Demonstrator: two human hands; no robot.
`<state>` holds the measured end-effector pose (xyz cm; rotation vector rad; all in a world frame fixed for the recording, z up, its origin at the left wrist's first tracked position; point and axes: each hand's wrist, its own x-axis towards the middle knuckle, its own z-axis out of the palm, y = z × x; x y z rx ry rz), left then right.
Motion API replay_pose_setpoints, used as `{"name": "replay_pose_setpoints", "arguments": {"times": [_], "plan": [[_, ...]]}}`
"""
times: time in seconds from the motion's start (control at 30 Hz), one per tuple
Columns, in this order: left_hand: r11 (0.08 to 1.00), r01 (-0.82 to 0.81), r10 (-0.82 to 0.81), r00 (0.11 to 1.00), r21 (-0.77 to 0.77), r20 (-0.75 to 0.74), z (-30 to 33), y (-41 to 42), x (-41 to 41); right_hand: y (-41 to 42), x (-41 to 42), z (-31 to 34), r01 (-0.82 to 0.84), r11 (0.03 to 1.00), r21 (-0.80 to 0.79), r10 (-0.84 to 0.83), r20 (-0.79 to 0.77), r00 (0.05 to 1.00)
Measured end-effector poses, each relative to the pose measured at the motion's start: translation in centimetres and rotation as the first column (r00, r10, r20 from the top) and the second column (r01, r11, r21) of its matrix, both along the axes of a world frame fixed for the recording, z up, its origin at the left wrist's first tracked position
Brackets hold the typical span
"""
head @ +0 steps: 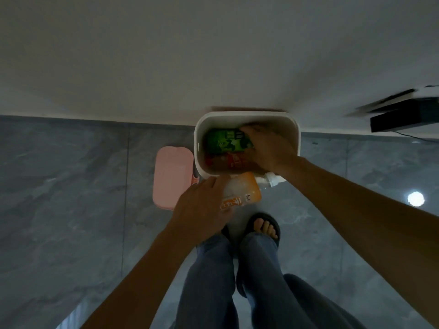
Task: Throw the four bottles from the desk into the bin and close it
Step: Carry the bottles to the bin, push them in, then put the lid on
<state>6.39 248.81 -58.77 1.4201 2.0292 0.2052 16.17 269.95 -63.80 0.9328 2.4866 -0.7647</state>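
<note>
A white bin (198,148) stands open on the floor against the wall. Inside lie a green-labelled bottle (225,140) and a red-labelled bottle (228,161). My right hand (266,150) reaches into the bin with its fingers around the end of the green-labelled bottle. My left hand (204,205) holds an orange-labelled clear bottle (242,192) just in front of the bin's near rim, its white cap (273,180) pointing right. The bin's pink lid (169,178) hangs open to the left.
The floor is grey marble tile (71,198); a white wall (166,55) rises behind the bin. My legs in jeans (237,281) and a sandalled foot (264,227) stand just before the bin. A dark box (403,119) sits at the right.
</note>
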Motion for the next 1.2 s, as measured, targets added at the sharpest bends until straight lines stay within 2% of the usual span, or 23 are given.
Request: {"name": "replay_pose_setpoints", "arguments": {"times": [0.13, 0.27, 0.37, 0.5, 0.7, 0.83, 1.03, 1.13, 1.2], "plan": [[0.997, -0.047, 0.048, 0.999, -0.053, 0.02, 2.3, 0.8, -2.1, -0.1, 4.6, 3.1, -0.022, 1.0, -0.003, 0.022, -0.02, 1.0], [0.995, -0.095, 0.095, 0.995, -0.023, 0.005, 3.1, 3.5, -3.9, -2.4, 7.8, 5.3, -0.164, 0.985, 0.046, 0.166, -0.038, 0.985], [1.0, -0.011, 0.012, 1.0, 0.013, -0.015, 2.4, 6.4, -3.4, -4.3, 8.5, 5.2, -0.241, 0.958, 0.158, 0.249, -0.033, 0.968], [0.996, 0.082, -0.08, 0.996, 0.046, -0.034, 0.1, 9.8, -1.5, -5.5, 8.6, 4.5, -0.17, 0.944, 0.282, 0.2, -0.081, 0.976], [0.977, 0.21, -0.21, 0.945, -0.029, -0.251, -4.8, 11.5, -1.0, -5.6, 9.1, 2.6, -0.146, 0.945, 0.292, 0.195, -0.149, 0.969], [0.972, 0.183, -0.208, 0.962, -0.148, -0.177, -7.0, 11.2, -1.2, -5.8, 9.4, 1.9, -0.13, 0.947, 0.295, 0.188, -0.178, 0.966], [0.967, 0.186, -0.208, 0.971, -0.174, -0.118, -6.7, 10.8, -1.5, -6.1, 9.2, 2.0, -0.126, 0.946, 0.3, 0.175, -0.141, 0.974], [0.983, 0.168, -0.173, 0.983, -0.08, -0.058, -4.8, 9.5, -1.7, -6.1, 8.7, 2.7, -0.164, 0.951, 0.262, 0.184, -0.053, 0.981], [0.994, 0.037, -0.039, 0.999, 0.105, 0.017, -3.0, 7.5, -1.5, -6.2, 8.0, 3.7, -0.178, 0.962, 0.209, 0.183, -0.006, 0.983]]}}
